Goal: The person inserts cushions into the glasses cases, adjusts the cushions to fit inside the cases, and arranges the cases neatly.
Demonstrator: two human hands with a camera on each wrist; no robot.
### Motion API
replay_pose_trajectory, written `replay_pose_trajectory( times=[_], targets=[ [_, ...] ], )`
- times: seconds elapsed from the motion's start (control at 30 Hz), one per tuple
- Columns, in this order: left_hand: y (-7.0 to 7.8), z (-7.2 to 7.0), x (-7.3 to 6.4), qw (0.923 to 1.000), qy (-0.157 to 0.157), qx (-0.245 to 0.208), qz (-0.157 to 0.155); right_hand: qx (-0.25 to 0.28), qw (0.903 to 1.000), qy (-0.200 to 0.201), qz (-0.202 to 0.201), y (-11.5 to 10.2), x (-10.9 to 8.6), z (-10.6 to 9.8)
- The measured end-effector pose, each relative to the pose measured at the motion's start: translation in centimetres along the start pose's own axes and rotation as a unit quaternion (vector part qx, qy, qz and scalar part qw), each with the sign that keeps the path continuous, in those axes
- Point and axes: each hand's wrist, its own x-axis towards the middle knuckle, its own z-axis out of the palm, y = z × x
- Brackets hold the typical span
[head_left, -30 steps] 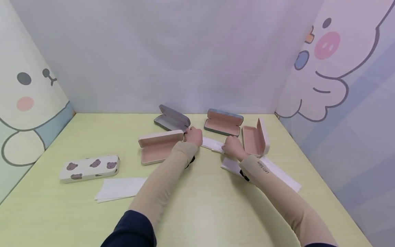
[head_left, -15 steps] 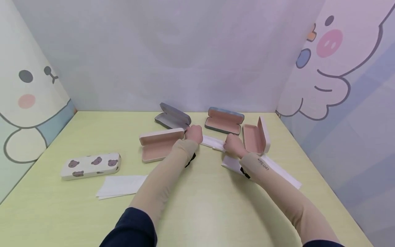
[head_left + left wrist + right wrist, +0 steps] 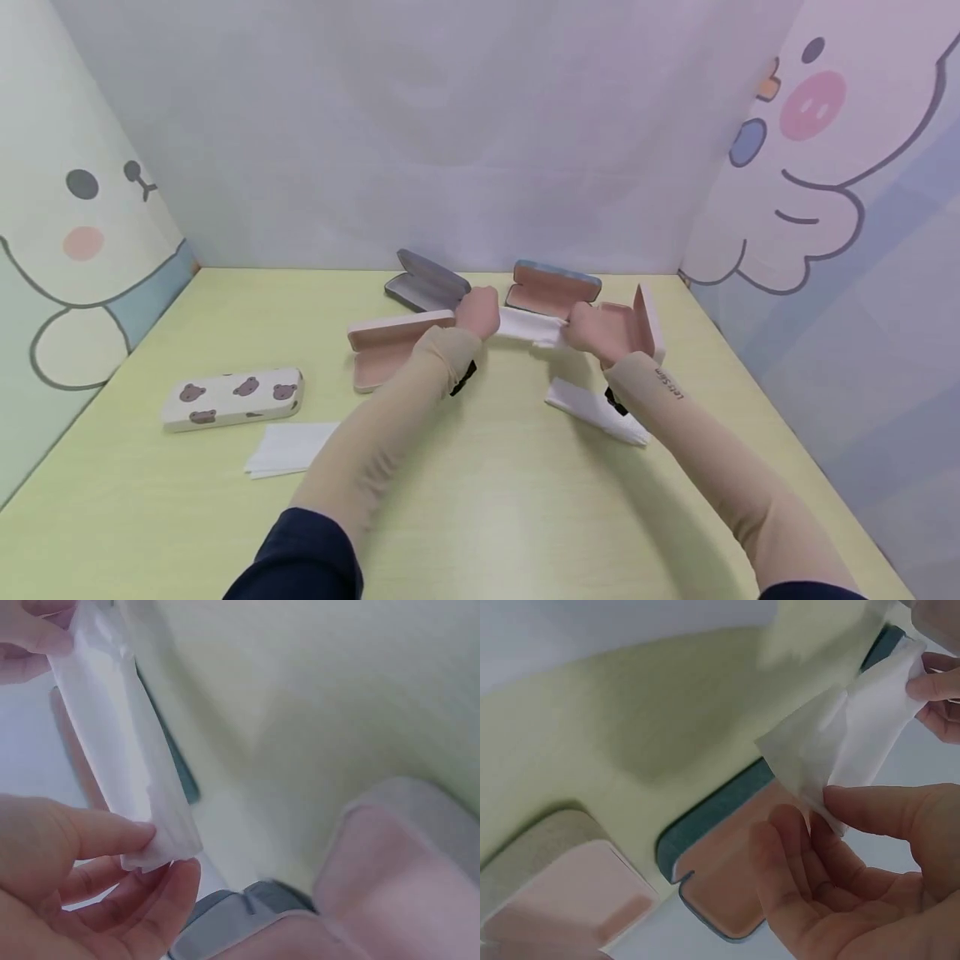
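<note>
In the head view, the cloth (image 3: 527,326) spans your left hand (image 3: 477,312) and right hand (image 3: 596,332), near side of the blue case (image 3: 553,288). Left wrist: thumb and fingers pinch one end; pull evenly. Right wrist: likewise (flap (image 3: 802,739) drooping); square it.

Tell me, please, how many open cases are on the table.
4: a grey case and a blue-lidded case at the back, a pale case partly hidden by the left sleeve, and a white case partly hidden by the right hand.
</note>
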Motion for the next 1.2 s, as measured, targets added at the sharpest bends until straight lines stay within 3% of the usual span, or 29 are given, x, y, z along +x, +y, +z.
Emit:
replay_pose_trajectory(
  times=[0.07,0.1,0.17,0.4,0.63,0.93,1.2],
  targets=[
    [0.1,-0.9,-0.3,0.9999,0.008,-0.009,-0.002,-0.022,0.9994,-0.004,0.028,-0.5,0.6,-0.9],
    [0.2,-1.4,-0.4,0.9998,0.012,-0.013,-0.003,0.011,0.9994,-0.016,0.028,-0.6,1.0,-1.2],
    [0.3,-2.4,-0.7,0.9995,0.017,-0.027,-0.008,0.018,0.9992,-0.017,0.030,-0.8,1.4,-1.8],
    [-0.3,-5.7,-1.8,0.9971,0.029,-0.070,-0.003,0.037,0.9993,0.000,-0.007,-0.7,2.0,-3.4],
    [-1.7,-8.9,-3.7,0.9940,0.037,-0.101,0.023,0.043,0.9987,0.004,-0.025,-2.4,1.9,-4.4],
    [-3.7,-11.1,-6.0,0.9893,0.056,-0.131,0.032,0.047,0.9972,0.007,-0.057,-5.0,1.6,-4.5],
    [-6.2,-12.5,-8.7,0.9830,0.054,-0.175,0.018,0.072,0.9932,0.004,-0.091,-7.3,1.6,-3.9]
  ],
)
